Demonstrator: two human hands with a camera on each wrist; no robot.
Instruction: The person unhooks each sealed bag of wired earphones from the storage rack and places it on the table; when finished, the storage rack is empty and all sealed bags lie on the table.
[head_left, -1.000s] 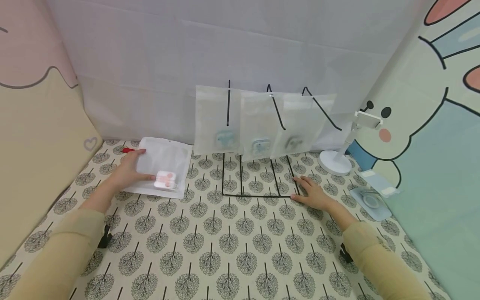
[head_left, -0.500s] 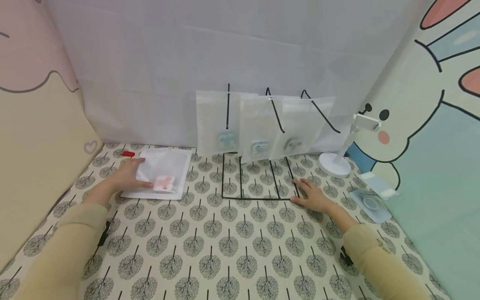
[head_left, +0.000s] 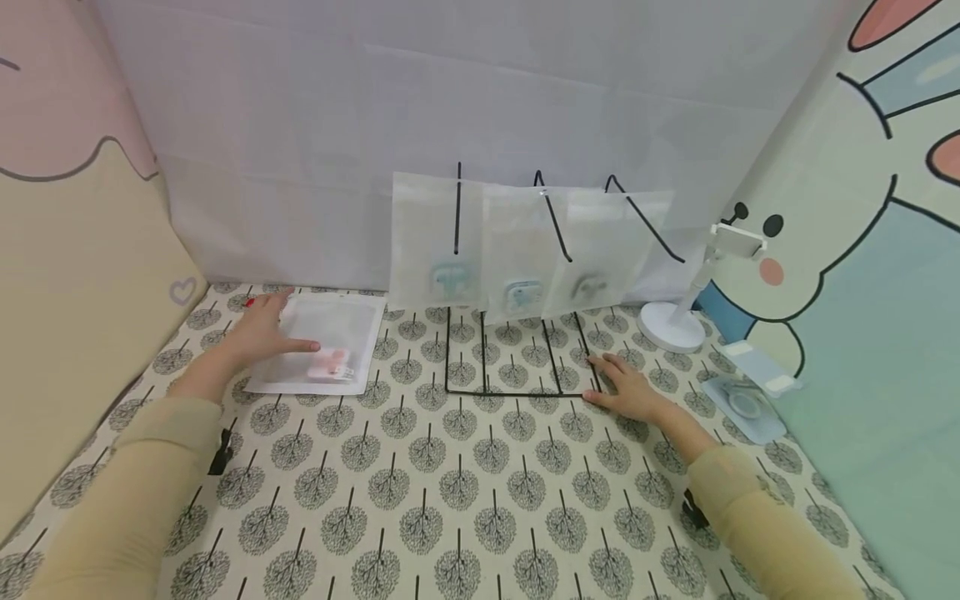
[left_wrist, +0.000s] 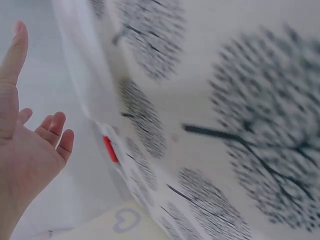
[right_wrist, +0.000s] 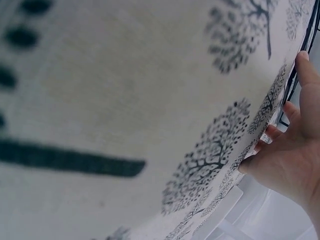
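My left hand is over the left side of a white translucent zip bag, thumb and fingers spread. The bag lies flat on the patterned cloth, and a small rounded item with a pink print shows through it. In the left wrist view, the left hand is raised with nothing between thumb and fingers. My right hand rests at the front right corner of a black wire rack's base, fingertips by the wire; the right wrist view shows that hand with its fingers extended.
Three similar bags, including the middle one, hang from the rack's hooks. A small red object lies behind the left hand, partly hidden. On the right stand a white phone stand and a lower pale blue stand.
The bag's far edge has come down and it now lies flat. My left hand has loosened from it, with thumb and fingers spreading and rising slightly. The right hand stays put.
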